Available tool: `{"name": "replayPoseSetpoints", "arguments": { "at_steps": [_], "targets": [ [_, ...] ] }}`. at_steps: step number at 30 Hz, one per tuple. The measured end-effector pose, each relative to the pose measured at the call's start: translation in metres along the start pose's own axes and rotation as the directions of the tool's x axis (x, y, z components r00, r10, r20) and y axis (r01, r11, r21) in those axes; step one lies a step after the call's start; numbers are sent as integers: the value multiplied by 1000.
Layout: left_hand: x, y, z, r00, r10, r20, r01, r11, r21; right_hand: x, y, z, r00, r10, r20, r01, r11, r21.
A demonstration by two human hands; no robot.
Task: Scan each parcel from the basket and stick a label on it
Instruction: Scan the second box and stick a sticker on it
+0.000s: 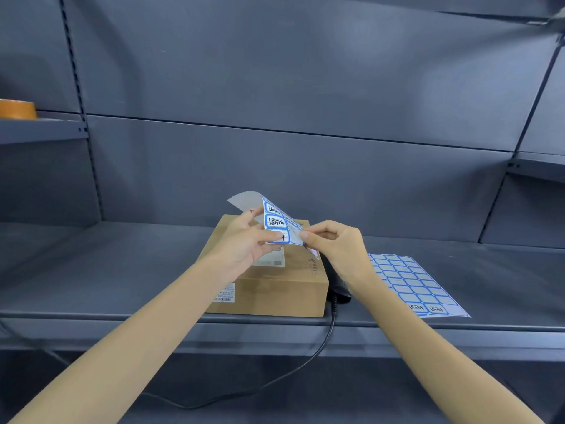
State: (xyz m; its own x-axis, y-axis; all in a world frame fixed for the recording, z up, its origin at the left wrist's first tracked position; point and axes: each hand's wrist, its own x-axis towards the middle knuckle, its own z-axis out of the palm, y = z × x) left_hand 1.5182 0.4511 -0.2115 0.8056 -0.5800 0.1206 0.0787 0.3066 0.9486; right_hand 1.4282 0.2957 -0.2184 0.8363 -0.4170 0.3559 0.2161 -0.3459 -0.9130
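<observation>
Both hands up over the parcel (275, 270) on the shelf (122, 270): left hand (244, 243) grips the curled label sheet (275, 220), right hand (333, 243) pinches a label at its corner. Scanner (337, 289) just beside the box, second sheet (412, 283) lying flat to the right.

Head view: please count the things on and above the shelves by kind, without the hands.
Label sheets: 2, one held, one lying flat
Cardboard parcel: 1
Black scanner with cable: 1
Orange tape roll: 1
Total: 5
</observation>
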Motion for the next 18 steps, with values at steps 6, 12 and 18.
{"name": "replayPoseSetpoints", "arguments": {
  "at_steps": [6,12,18],
  "targets": [
    [2,1,5,997,-65,-39,65,998,-17,-8,4,13,962,-265,66,265,847,-461],
    [1,-4,10,977,-23,-210,25,1000,10,-12,10,17,894,-431,122,416,697,-583],
    [7,-5,1,947,10,-321,9,998,56,-9,4,21,971,-239,-17,220,916,-336]
  ]
}}
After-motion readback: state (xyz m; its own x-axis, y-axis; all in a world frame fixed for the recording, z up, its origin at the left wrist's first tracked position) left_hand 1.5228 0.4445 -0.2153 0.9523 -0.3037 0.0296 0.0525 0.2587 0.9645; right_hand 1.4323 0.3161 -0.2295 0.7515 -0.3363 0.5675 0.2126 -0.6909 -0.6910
